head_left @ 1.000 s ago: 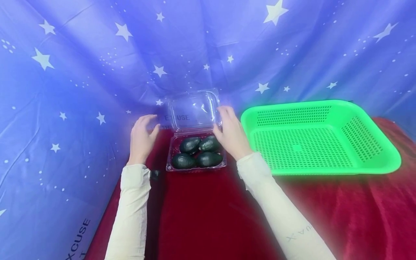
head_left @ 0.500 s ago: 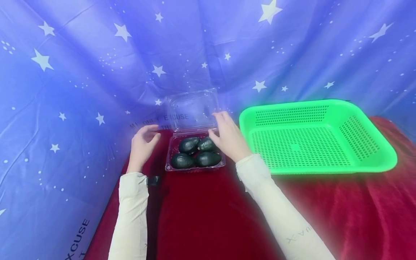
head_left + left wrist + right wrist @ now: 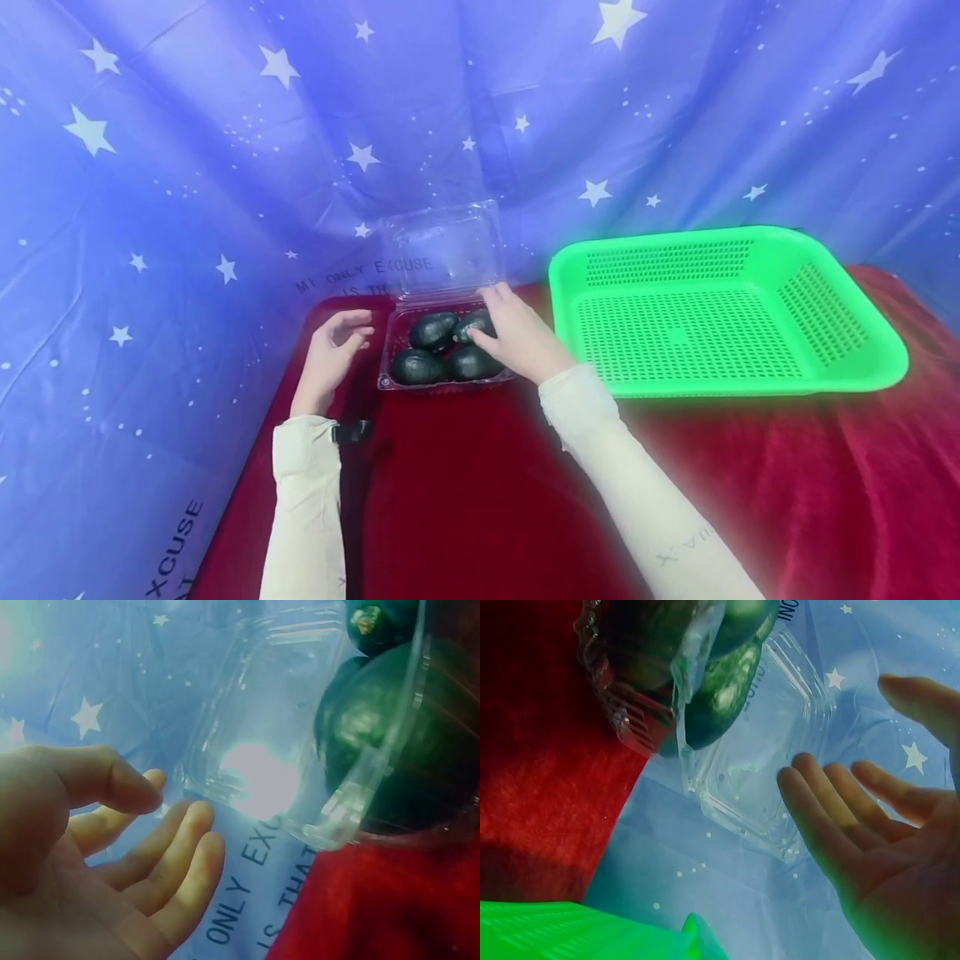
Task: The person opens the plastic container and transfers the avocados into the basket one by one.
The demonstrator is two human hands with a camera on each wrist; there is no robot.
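Observation:
Several dark green avocados (image 3: 418,367) lie in the base of a clear plastic clamshell box, whose lid (image 3: 442,242) stands open at the back. My right hand (image 3: 521,333) hangs over the box's right side, overlapping the back right avocado. In the right wrist view its fingers are extended and apart from the avocados (image 3: 720,712), and the hand (image 3: 885,832) holds nothing. My left hand (image 3: 330,358) is left of the box, fingers loosely bent. The left wrist view shows that hand (image 3: 142,855) with nothing in it, a gap away from the nearest avocado (image 3: 397,742).
A large green perforated plastic basket (image 3: 678,333) stands to the right, close to the right forearm. Red cloth (image 3: 450,492) covers the table. A blue star-printed curtain (image 3: 420,100) hangs behind the box and along the left side.
My right hand has come down from beside the lid to over the box's right side. My left hand has dropped slightly toward me. The avocados stay in place.

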